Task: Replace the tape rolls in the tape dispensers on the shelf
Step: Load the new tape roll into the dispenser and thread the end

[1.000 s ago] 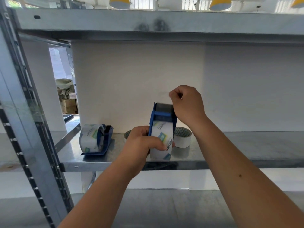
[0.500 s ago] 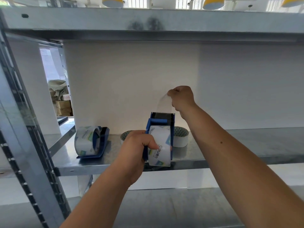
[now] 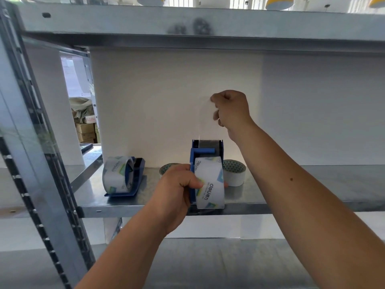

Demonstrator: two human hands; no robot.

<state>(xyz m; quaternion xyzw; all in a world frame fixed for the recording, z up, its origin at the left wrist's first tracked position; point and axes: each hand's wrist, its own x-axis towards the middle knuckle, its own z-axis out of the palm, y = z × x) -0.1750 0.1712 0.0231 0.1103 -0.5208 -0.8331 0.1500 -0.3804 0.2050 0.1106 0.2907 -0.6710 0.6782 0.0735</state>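
My left hand (image 3: 177,190) grips a blue tape dispenser (image 3: 205,152) upright in front of the shelf edge, with a clear printed tape roll (image 3: 210,182) loaded in it. My right hand (image 3: 231,111) pinches the free end of the clear tape strip (image 3: 206,122), stretched up from the toothed blade. A second blue dispenser (image 3: 135,178) with its own clear roll (image 3: 116,175) lies on the metal shelf (image 3: 312,180) to the left. Two used white rolls sit behind: one (image 3: 234,172) right of the held dispenser, one (image 3: 166,167) partly hidden by my left hand.
A steel upright (image 3: 31,142) with holes stands at the left. The upper shelf (image 3: 187,24) hangs low overhead. A white wall (image 3: 177,101) closes the back. Cardboard boxes (image 3: 85,130) show through the gap at the left. A lower shelf (image 3: 208,263) lies beneath my arms.
My right hand has pulled the tape end upward, away from the blade, lengthening the strip. My left hand has lowered the dispenser slightly and kept hold of it.
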